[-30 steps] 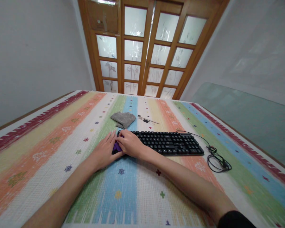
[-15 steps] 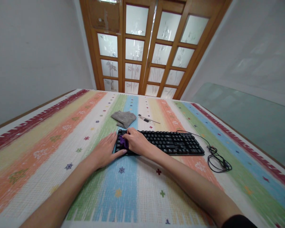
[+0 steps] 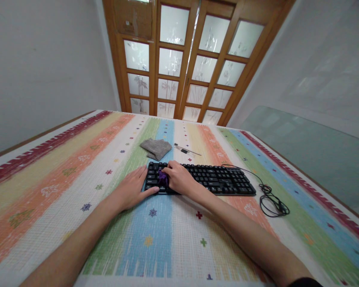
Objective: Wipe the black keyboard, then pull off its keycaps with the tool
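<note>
Crosswise, the black computer keyboard (image 3: 218, 177) extends rightward from the left hand (image 3: 131, 188), thumb splayed at its end, beneath the right hand (image 3: 180, 177) pinching a purple cloth (image 3: 163, 179).

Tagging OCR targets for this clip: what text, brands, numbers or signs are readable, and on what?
None readable.
Black keyboard: key legends too small and blurred.
Brown door panel: small pale mark, too small to make out.
Tablecloth: printed shapes, no words seen.
</note>
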Tool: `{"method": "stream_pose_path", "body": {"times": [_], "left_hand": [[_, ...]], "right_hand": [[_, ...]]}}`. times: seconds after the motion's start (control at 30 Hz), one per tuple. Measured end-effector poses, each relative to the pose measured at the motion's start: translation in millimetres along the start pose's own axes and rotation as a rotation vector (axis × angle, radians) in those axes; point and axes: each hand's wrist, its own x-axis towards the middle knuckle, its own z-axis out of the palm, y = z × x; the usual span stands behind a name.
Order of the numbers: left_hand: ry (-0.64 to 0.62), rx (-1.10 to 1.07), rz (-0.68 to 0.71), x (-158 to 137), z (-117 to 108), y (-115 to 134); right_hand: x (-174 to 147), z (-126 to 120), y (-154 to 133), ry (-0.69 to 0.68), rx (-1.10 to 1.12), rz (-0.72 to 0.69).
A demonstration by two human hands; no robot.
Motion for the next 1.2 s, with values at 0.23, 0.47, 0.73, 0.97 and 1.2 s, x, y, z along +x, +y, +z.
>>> {"method": "stream_pose_path", "body": {"times": [0.23, 0.47, 0.73, 0.97, 1.2], "left_hand": [[-0.012, -0.006, 0.000, -0.2, -2.1, 1.3], [-0.024, -0.011, 0.004, 0.2, -1.9, 0.3], [-0.005, -0.027, 0.036, -0.8, -0.7, -3.4], [-0.033, -0.020, 0.018, -0.8, -1.7, -2.3], [-0.022, -0.025, 0.012, -0.6, 0.6, -4.3]], "right_hand": [[-2.4, -2.7, 4.1, 0.000, 0.018, 0.029], [-6.5, -3.4, 8.3, 0.003, -0.010, 0.026], [-10.1, -5.6, 9.0, -0.005, -0.033, 0.056], [-12.0, -7.2, 12.2, -0.011, -0.040, 0.058], [-19.9, -8.5, 19.6, -0.003, -0.039, 0.068]]}}
